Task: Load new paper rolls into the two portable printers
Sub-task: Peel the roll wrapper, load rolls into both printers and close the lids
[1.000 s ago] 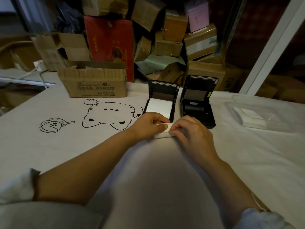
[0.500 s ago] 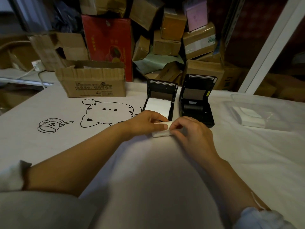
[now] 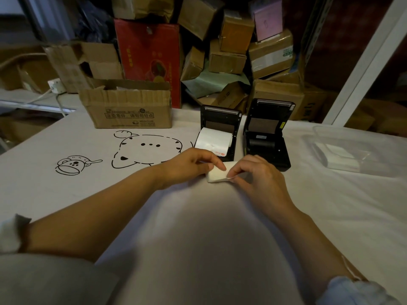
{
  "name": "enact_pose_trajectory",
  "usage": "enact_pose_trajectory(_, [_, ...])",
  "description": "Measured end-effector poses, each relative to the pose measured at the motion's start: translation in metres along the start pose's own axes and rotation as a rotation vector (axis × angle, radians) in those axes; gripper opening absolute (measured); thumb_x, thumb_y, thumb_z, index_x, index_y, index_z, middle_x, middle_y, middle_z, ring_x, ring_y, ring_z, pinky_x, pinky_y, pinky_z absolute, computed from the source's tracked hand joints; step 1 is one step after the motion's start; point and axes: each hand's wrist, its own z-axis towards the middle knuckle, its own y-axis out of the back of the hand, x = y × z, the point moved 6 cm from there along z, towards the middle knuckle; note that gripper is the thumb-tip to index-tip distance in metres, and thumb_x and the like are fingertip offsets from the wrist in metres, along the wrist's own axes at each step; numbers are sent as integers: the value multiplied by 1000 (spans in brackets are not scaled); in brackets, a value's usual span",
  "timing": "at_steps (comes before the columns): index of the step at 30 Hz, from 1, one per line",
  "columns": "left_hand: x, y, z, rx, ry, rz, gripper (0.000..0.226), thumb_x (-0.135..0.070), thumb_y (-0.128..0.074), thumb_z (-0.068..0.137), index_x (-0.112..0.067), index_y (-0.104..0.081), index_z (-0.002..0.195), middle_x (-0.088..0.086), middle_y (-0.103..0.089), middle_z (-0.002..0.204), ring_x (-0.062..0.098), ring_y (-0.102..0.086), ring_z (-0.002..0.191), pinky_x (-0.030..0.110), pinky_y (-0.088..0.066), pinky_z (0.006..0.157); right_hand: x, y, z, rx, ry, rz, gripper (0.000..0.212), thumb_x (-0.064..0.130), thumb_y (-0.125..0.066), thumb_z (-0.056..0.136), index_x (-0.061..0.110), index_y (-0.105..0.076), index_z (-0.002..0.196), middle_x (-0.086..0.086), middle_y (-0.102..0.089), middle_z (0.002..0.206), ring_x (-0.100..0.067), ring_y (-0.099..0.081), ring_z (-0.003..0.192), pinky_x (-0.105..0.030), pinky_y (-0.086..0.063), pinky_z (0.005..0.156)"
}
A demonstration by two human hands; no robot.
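Note:
Two black portable printers stand side by side with lids raised at the table's middle. The left printer point(image 3: 220, 119) holds a white paper roll point(image 3: 212, 140) with its sheet pulled forward. The right printer point(image 3: 267, 137) shows a bare dark compartment. Just in front of them a second white paper roll point(image 3: 217, 175) rests on the cloth. My left hand point(image 3: 189, 165) presses it from the left while my right hand point(image 3: 257, 176) pinches its loose edge between thumb and forefinger.
A clear plastic tray point(image 3: 326, 133) with white paper packs lies at the right. An open cardboard box point(image 3: 127, 106) stands at the back left, stacked boxes behind it. The white cloth point(image 3: 66, 150) carries black cartoon drawings. A white post point(image 3: 363, 62) rises at the right.
The right hand's fingers have shifted along the roll and lifted its loose edge a little. The left hand stays pressed on the roll. The printers have not moved.

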Motion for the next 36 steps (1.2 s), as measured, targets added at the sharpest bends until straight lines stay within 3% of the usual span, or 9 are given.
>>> enact_pose_trajectory(5, [-2,1,-3,52,31,-25,33,-2,-45,95,-18,-65,116,1,-55,129,18,-50,120,33,-42,104,-2,0,1,-21,-20,29,5,22,-70,84,26,-72,86,16,-55,88,-2,-45,88,-13,-37,71])
enact_pose_trajectory(9, [4,-2,-7,137,40,-43,41,-5,-65,85,-25,-59,121,0,-60,122,15,-60,111,32,-52,95,-6,0,9,-68,-61,44,9,24,-68,85,24,-75,91,16,-54,92,-1,-44,93,-12,-35,71])
enact_pose_trajectory(13, [3,-2,-2,-30,-22,28,37,-15,-70,83,-25,-58,116,-7,-60,113,5,-60,92,18,-53,81,-6,-3,15,-84,-70,71,12,23,-69,85,24,-75,95,17,-55,90,-3,-51,90,-23,-46,74])
enact_pose_trajectory(15, [1,-2,-1,-81,-37,29,33,-11,-67,85,-21,-58,116,-6,-59,111,0,-59,83,12,-52,74,-8,-7,18,-70,-89,91,11,22,-69,85,24,-75,95,13,-59,99,-5,-52,99,-25,-46,81])
enact_pose_trajectory(18, [1,-2,-2,-99,-35,4,30,-11,-66,86,-21,-59,112,0,-60,117,10,-60,95,10,-51,73,-17,-14,24,23,-165,230,8,22,-67,87,26,-72,91,11,-63,112,-5,-51,107,-30,-45,92])
enact_pose_trajectory(21, [1,1,-2,-159,1,-72,26,-11,-65,87,-21,-59,110,6,-59,118,16,-62,98,21,-54,81,-21,-14,29,71,-214,331,8,23,-66,87,31,-68,87,12,-66,99,-7,-58,97,-39,-51,88])
enact_pose_trajectory(26, [0,-4,2,-200,0,-55,24,-16,-64,88,-19,-61,111,5,-62,112,19,-62,98,28,-54,85,-20,-10,31,37,-255,378,8,19,-71,84,26,-74,85,13,-65,98,-8,-58,101,-32,-48,91])
enact_pose_trajectory(31, [4,-3,7,-268,51,-64,14,-20,-64,88,-22,-65,101,4,-64,109,18,-60,102,32,-51,89,-16,-6,26,-58,-172,280,12,19,-74,80,26,-77,89,18,-60,86,-5,-58,87,-30,-52,79])
enact_pose_trajectory(36, [4,-4,11,-291,115,-114,7,-18,-63,88,-22,-65,93,8,-64,107,18,-61,97,23,-51,75,-10,-4,25,-81,-98,158,12,23,-72,83,25,-76,93,17,-62,87,-4,-57,84,-28,-52,75])
